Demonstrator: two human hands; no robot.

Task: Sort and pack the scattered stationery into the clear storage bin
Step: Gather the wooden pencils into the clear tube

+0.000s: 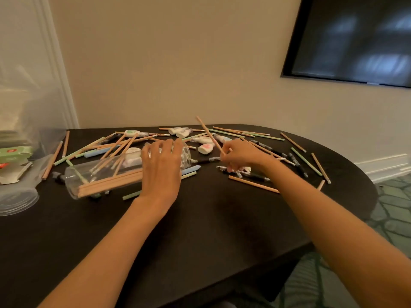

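A clear glass jar (97, 176) lies on its side on the dark table (200, 230), with several tan pencils (111, 182) inside. My left hand (161, 170) rests over the jar near its mouth, fingers spread and bent round it. My right hand (239, 155) pinches one tan pencil (208, 134), which slants up and to the left. Around both hands lie scattered tan and green pencils (305, 161), black pens (251, 175), blue crayons (191, 170) and white correction-tape dispensers (205, 148). The clear storage bin (33, 112) stands at the far left.
A stack of clear plastic cups (16, 197) lies at the left edge beside green boxes (15, 153). The table's rounded right edge (364, 181) drops to patterned carpet. A dark screen (355, 38) hangs on the wall behind.
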